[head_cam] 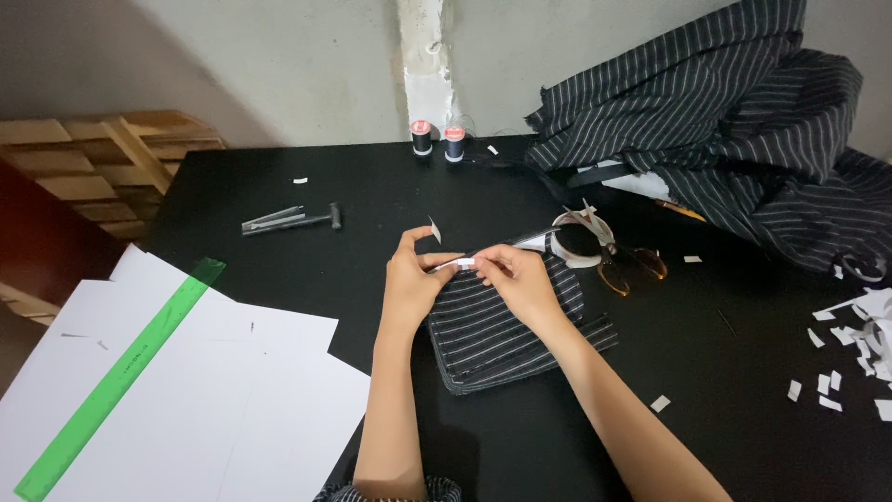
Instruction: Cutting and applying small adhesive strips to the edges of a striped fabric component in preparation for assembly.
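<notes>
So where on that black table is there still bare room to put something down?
Bare black table shows between the white paper sheets and the folded striped cloth, and between the grey metal tool and the two thread spools. It is crowded to the right: scissors, the striped fabric heap and paper scraps. Both hands, left hand and right hand, work over the folded cloth.

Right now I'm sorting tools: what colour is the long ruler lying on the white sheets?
Translucent green ruler, seen in the head view.
</notes>
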